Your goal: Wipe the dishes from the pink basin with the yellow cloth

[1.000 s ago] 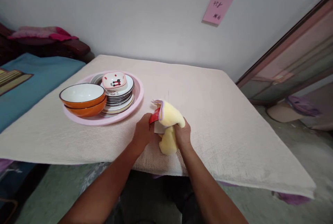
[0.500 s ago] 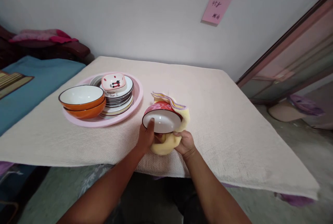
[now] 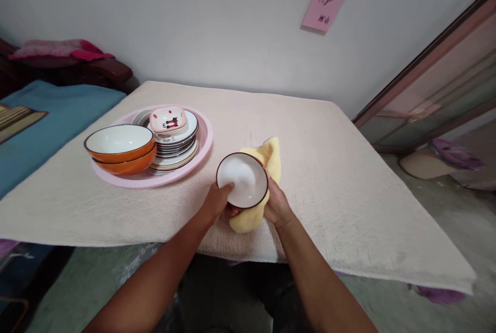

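Observation:
A bowl (image 3: 245, 178) with a white inside and a dark rim is held over the front of the table, its opening tilted toward me. My left hand (image 3: 219, 200) grips its left side, thumb inside over the rim. A yellow cloth (image 3: 250, 219) lies behind and under the bowl. My right hand (image 3: 277, 203) is closed on the cloth at the bowl's right side; its fingers are hidden behind the bowl.
On the left, a pink basin (image 3: 206, 149) holds stacked plates (image 3: 175, 151), a small square dish (image 3: 168, 119) and two orange bowls (image 3: 124, 167). A cream cloth (image 3: 329, 204) covers the table. A bin (image 3: 421, 163) stands on the floor at right.
The bowl has turned, so its inside now faces me more fully and its red outside is mostly hidden. My right hand and the cloth have moved up around its right side.

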`<act>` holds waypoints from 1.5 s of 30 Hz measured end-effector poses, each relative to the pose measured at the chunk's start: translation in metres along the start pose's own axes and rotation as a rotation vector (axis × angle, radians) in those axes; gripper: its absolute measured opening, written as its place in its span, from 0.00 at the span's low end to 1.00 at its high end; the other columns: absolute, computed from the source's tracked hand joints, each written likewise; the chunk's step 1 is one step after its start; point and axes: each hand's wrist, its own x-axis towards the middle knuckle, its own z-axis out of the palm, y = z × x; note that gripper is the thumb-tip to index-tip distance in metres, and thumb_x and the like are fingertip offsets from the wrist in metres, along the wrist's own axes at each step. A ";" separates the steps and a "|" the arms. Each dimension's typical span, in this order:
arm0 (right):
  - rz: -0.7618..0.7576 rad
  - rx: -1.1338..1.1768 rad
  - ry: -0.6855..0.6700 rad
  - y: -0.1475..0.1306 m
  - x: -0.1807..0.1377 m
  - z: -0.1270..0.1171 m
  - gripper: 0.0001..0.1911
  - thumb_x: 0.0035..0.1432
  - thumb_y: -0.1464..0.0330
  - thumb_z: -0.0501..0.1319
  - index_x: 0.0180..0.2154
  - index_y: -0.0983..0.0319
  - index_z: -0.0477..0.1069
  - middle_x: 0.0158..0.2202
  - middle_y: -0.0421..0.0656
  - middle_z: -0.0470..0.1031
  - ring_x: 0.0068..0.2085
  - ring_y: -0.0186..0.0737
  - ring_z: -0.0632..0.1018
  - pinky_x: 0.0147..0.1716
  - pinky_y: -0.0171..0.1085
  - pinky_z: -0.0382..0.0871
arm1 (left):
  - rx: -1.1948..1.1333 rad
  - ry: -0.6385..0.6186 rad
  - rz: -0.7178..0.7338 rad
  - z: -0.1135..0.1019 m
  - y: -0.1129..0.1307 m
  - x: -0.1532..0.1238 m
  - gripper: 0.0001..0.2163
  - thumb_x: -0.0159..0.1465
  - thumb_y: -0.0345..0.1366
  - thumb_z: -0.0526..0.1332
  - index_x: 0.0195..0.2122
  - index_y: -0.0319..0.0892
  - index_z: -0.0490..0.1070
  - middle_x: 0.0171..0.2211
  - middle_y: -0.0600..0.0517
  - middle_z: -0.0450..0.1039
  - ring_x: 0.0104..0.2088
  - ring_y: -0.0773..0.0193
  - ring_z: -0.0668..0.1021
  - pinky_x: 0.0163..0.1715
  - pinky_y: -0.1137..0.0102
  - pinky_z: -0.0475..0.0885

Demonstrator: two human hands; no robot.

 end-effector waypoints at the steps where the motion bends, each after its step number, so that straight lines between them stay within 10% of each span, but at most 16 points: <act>1: 0.010 0.011 0.016 0.002 0.001 -0.001 0.31 0.56 0.46 0.52 0.49 0.63 0.68 0.35 0.47 0.78 0.39 0.45 0.77 0.40 0.44 0.72 | 0.005 0.016 0.000 -0.002 0.002 0.001 0.14 0.56 0.44 0.58 0.32 0.36 0.68 0.12 0.51 0.66 0.12 0.62 0.69 0.11 0.68 0.64; 10: -0.056 0.044 -0.026 0.010 -0.007 0.002 0.30 0.52 0.47 0.57 0.48 0.61 0.67 0.38 0.47 0.78 0.44 0.47 0.77 0.42 0.44 0.72 | 0.031 0.172 0.040 -0.003 -0.006 0.011 0.14 0.56 0.41 0.57 0.38 0.36 0.70 0.19 0.49 0.71 0.15 0.62 0.72 0.14 0.68 0.66; 17: -0.105 0.048 -0.004 0.008 -0.009 0.011 0.29 0.48 0.58 0.65 0.51 0.61 0.65 0.44 0.47 0.77 0.43 0.48 0.77 0.42 0.44 0.73 | 0.197 0.313 0.370 -0.005 -0.006 0.015 0.17 0.58 0.39 0.57 0.47 0.38 0.69 0.44 0.42 0.74 0.42 0.55 0.76 0.41 0.62 0.72; 27: 0.020 -0.004 0.149 0.004 -0.007 -0.001 0.23 0.48 0.59 0.66 0.45 0.63 0.71 0.42 0.47 0.78 0.38 0.47 0.80 0.38 0.44 0.75 | 0.417 0.290 0.554 -0.003 -0.002 0.006 0.13 0.60 0.39 0.53 0.44 0.40 0.64 0.40 0.46 0.72 0.41 0.57 0.74 0.39 0.63 0.70; 45: 0.076 -0.209 0.229 -0.001 -0.004 -0.014 0.25 0.45 0.57 0.67 0.43 0.64 0.71 0.40 0.49 0.78 0.38 0.48 0.79 0.37 0.43 0.73 | 0.277 0.126 0.185 -0.012 0.005 0.018 0.13 0.55 0.33 0.53 0.41 0.38 0.67 0.25 0.48 0.73 0.20 0.61 0.75 0.18 0.69 0.70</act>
